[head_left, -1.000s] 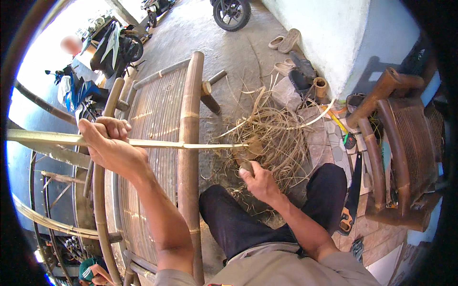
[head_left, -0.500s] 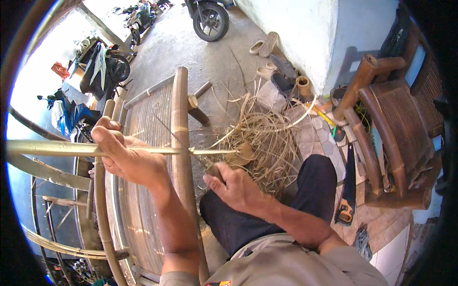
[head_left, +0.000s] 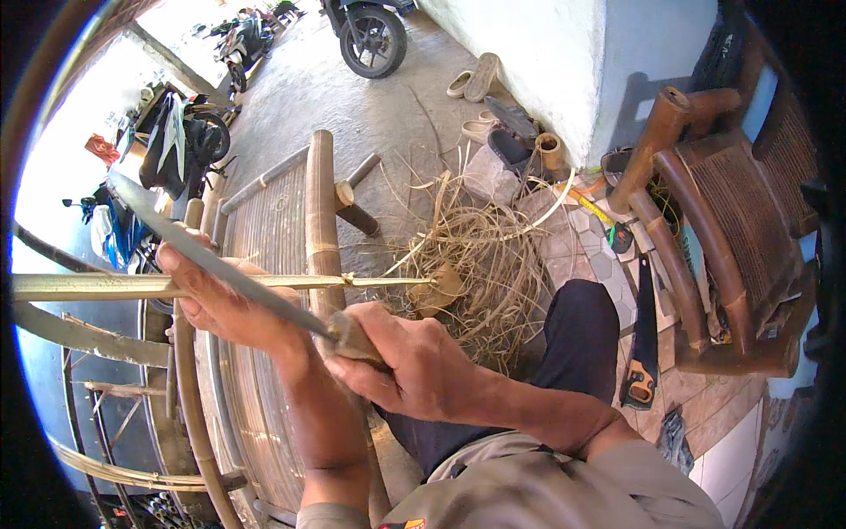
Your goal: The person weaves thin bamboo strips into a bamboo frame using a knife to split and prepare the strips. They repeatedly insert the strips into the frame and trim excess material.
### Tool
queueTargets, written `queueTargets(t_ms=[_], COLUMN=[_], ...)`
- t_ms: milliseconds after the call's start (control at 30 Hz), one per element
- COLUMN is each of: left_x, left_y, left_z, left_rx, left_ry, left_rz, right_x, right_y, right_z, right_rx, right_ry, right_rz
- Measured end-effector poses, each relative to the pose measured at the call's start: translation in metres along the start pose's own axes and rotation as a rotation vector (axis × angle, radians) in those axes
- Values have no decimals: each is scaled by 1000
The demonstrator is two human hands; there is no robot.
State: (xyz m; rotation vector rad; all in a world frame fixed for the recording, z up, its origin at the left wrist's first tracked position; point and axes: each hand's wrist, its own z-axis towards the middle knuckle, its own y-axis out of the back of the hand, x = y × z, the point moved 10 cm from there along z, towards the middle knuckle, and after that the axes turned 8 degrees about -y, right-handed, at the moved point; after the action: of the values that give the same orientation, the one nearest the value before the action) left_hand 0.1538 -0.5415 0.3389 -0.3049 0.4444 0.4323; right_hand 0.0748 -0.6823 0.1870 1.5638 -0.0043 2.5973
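Observation:
My left hand [head_left: 231, 304] is closed round a long, pale green bamboo strip [head_left: 97, 286] that runs level from the left edge toward the middle. A notched or frayed joint shows on the strip, past my fingers. In my right hand [head_left: 419, 361] is the wooden handle of a knife [head_left: 211, 260] with a long, dark blade. The blade slants up and left, passing in front of my left hand and the strip from this view. Whether its edge touches either one I cannot tell. Below both hands stands a bamboo bench [head_left: 273, 220].
A heap of shavings [head_left: 493, 264] lies on the floor ahead, near sandals [head_left: 485, 79] and a block. To the right are a handsaw [head_left: 643, 335], a tape measure [head_left: 620, 238] and a brown bamboo chair [head_left: 723, 212]. Several motorbikes [head_left: 374, 40] stand farther off. Bundled strips [head_left: 132, 476] lie lower left.
My right hand has come up and nearer, and the knife now crosses above my left forearm and hand instead of lying at the strip's joint. My left hand keeps its hold.

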Motion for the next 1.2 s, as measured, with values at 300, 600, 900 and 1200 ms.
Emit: queueTargets(t_ms=[300, 600, 900, 1200], left_x=[-2, 12, 18, 43], left_y=[8, 12, 16, 27], left_z=[5, 14, 19, 35], left_rx=[-23, 6, -3, 9], left_ry=[-78, -63, -42, -27], left_rz=[-110, -225, -243, -312], right_x=[-49, -117, -159, -268], right_y=[-9, -13, -13, -30], right_z=[-2, -20, -25, -49], right_rx=[-25, -12, -32, 98], right_ry=[-62, -371, -483, -799], right_rz=[-144, -200, -342, -446])
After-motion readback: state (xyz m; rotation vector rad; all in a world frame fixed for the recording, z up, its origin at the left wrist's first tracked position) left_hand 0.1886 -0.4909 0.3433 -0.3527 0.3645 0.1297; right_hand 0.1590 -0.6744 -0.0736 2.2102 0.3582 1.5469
